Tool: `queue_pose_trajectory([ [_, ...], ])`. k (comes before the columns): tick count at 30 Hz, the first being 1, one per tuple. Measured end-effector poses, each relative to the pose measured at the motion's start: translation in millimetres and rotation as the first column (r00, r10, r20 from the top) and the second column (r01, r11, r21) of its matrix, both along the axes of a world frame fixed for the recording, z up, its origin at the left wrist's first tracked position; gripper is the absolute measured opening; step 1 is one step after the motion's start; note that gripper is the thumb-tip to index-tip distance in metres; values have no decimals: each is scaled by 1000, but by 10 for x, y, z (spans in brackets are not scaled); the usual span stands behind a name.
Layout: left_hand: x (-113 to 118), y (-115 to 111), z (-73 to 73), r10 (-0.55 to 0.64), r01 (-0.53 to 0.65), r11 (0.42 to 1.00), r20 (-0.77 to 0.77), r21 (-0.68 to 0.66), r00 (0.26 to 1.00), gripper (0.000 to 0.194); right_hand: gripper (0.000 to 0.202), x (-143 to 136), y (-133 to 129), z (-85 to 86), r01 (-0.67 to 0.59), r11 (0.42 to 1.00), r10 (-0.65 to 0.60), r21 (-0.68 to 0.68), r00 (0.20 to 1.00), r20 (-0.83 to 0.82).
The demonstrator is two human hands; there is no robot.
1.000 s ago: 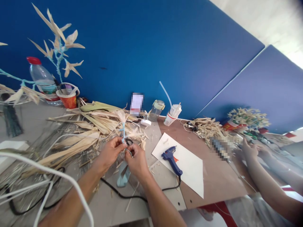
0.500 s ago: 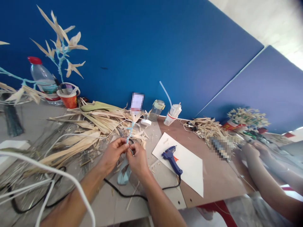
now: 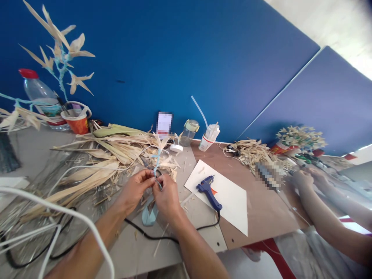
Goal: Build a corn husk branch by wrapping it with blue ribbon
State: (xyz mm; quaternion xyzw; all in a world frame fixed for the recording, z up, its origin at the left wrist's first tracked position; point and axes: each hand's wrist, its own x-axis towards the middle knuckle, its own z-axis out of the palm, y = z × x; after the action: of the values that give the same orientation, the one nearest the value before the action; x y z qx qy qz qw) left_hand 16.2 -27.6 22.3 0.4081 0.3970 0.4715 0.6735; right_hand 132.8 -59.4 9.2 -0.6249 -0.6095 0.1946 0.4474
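Between my two hands stands a corn husk flower (image 3: 158,149) on a stem wrapped in light blue tape. My left hand (image 3: 138,186) pinches the stem low down with thumb and fingertips. Close beside it, my right hand (image 3: 166,193) is closed on the light blue tape (image 3: 149,215), whose loose end hangs in a loop below the hands. The fingertips of both hands nearly meet at the stem. A pile of dry corn husks (image 3: 95,172) lies left of and behind my hands.
A blue glue gun (image 3: 209,192) rests on white paper (image 3: 236,207), its black cord running under my arms. White wire (image 3: 84,221) arcs across the front left. A bottle (image 3: 37,97), a paper cup (image 3: 76,123) and a jar (image 3: 188,133) stand behind. A co-worker's arms (image 3: 325,217) are at right.
The view has shifted slightly, so most things sit a little further left. Both hands keep their pinch at the stem, and the flower stands a bit more upright.
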Motion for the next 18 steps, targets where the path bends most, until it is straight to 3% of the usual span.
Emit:
queue_pose_trajectory([
  [4, 11, 23, -36, 9, -9, 1000, -26, 6, 1000, 28, 10, -26, -7, -18, -19, 1000, 19, -14, 1000, -17],
  [8, 12, 51, -65, 74, -60, 992, -133, 111, 988, 25, 13, -38, -16, 8, -41, 998, 39, -40, 997, -65],
  [12, -42, 72, -51, 45, -42, 998, -92, 41, 995, 31, 14, 0, -4, 107, -117, 993, 104, -32, 959, -262],
  [14, -68, 70, -27, -14, 14, 998, -5, -53, 1000, 37, 21, 34, 25, 149, -133, 991, 101, -32, 869, -484],
  [18, -69, 42, 37, -94, 107, 983, 93, -148, 991, 42, 30, 95, 106, 161, -254, 952, -2, -168, 545, -838],
])
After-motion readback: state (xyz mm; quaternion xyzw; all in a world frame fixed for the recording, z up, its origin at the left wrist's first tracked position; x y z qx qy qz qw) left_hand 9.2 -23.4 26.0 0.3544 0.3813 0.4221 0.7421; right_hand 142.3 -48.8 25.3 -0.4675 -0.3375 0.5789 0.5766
